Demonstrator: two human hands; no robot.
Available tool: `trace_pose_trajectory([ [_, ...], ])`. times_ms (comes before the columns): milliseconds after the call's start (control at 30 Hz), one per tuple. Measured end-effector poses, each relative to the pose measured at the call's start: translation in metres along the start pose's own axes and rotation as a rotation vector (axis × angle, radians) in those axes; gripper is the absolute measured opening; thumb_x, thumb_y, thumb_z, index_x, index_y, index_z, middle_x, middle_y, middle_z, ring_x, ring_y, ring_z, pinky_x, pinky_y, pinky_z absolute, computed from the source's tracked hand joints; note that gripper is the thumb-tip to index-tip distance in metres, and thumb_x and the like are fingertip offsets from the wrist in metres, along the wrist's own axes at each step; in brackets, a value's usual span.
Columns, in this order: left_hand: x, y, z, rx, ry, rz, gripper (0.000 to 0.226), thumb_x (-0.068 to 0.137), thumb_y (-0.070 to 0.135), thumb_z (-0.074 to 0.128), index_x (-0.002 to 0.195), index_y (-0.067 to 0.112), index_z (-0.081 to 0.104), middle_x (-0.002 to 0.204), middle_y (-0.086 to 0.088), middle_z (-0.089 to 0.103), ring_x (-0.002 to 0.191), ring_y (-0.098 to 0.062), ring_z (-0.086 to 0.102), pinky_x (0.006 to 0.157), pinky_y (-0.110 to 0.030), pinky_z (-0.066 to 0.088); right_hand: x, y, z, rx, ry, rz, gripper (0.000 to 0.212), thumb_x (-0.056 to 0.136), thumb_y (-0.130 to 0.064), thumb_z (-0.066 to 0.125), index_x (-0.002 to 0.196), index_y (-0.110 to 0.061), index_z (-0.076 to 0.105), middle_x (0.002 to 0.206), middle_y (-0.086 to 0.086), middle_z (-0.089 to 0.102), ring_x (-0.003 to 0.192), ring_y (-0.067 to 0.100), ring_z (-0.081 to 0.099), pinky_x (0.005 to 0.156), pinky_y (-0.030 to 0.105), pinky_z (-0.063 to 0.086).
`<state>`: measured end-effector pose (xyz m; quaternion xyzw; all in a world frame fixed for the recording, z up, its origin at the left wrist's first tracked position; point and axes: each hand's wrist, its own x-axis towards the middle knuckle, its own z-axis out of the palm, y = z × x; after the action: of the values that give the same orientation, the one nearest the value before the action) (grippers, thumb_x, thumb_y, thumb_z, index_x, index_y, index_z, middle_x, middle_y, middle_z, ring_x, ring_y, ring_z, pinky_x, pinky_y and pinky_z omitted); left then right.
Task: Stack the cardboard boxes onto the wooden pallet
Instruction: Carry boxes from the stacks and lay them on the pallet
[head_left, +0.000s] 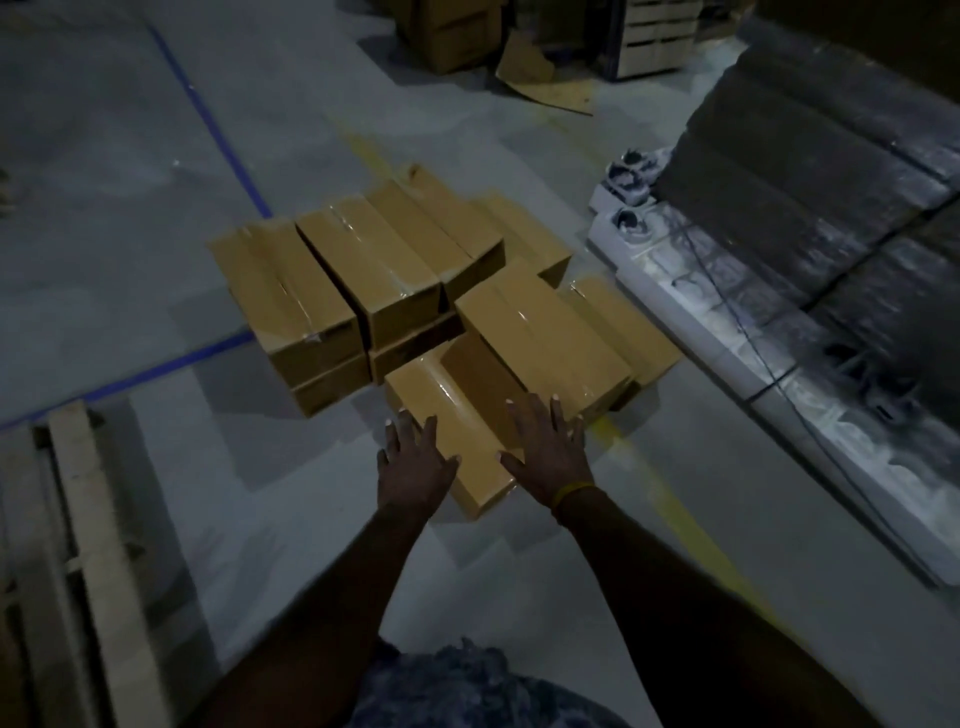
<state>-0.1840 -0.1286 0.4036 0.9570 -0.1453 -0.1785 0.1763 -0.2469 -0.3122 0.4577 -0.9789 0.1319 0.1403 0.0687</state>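
Both hands are spread with fingers straight: the left hand (415, 460) and right hand (550, 452) reach over the nearest cardboard box (452, 415). It lies on the floor (156, 156) beside the other boxes (363, 270); the wooden pallet (78, 545) sits apart at left

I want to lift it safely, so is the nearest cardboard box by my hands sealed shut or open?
Sealed shut: the nearest box has its flaps flat, with glossy tape along the top seam. Both hands hover open over it.
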Motion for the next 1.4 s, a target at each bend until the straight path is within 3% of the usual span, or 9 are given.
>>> trace_pose_trajectory([
  [267,0.065,0.075,0.020,-0.062,-0.032,-0.009,0.075,0.098,0.062,0.038,0.159,0.025,0.012,0.167,-0.011,-0.004,0.152,-0.038,-0.004,0.119,-0.056,0.021,0.068,0.083,-0.030,-0.028,-0.022,-0.040,0.076,0.101,-0.056,0.040,0.159,-0.029,0.001,0.167,0.002,-0.009,0.152,0.035,-0.010,0.117,0.063,0.003],
  [533,0.186,0.118,0.041,-0.125,-0.049,-0.068,0.077,0.099,0.062,0.036,0.160,0.024,0.009,0.167,-0.010,-0.006,0.153,-0.036,-0.005,0.119,-0.053,0.022,0.177,0.145,-0.039,-0.116,-0.070,-0.051,0.076,0.099,-0.060,0.037,0.159,-0.030,0.000,0.167,0.002,-0.009,0.152,0.036,-0.011,0.116,0.064,0.004],
  [867,0.297,0.159,0.055,-0.282,0.003,-0.133,0.073,0.100,0.060,0.037,0.159,0.025,0.014,0.167,-0.007,-0.001,0.152,-0.032,0.010,0.113,-0.049,0.034,0.289,0.196,-0.057,-0.161,-0.111,-0.081,0.075,0.100,-0.058,0.040,0.159,-0.032,0.002,0.167,0.003,-0.012,0.151,0.036,-0.012,0.117,0.064,0.006],
  [1200,0.392,0.225,0.121,-0.394,-0.010,-0.357,0.080,0.095,0.058,0.050,0.157,0.033,0.006,0.166,-0.004,-0.006,0.151,-0.034,0.010,0.110,-0.052,0.037,0.428,0.282,-0.019,-0.130,-0.234,-0.206,0.071,0.100,-0.057,0.040,0.158,-0.035,0.005,0.166,-0.003,-0.014,0.151,0.038,-0.012,0.118,0.064,0.006],
  [1400,0.470,0.243,0.201,-0.486,-0.015,-0.460,0.088,0.090,0.062,0.056,0.156,0.040,0.002,0.167,0.000,-0.005,0.151,-0.036,0.010,0.108,-0.058,0.036,0.523,0.343,0.037,-0.107,-0.318,-0.269,0.068,0.098,-0.055,0.045,0.156,-0.038,0.013,0.166,-0.006,-0.013,0.151,0.038,-0.013,0.116,0.068,0.007],
])
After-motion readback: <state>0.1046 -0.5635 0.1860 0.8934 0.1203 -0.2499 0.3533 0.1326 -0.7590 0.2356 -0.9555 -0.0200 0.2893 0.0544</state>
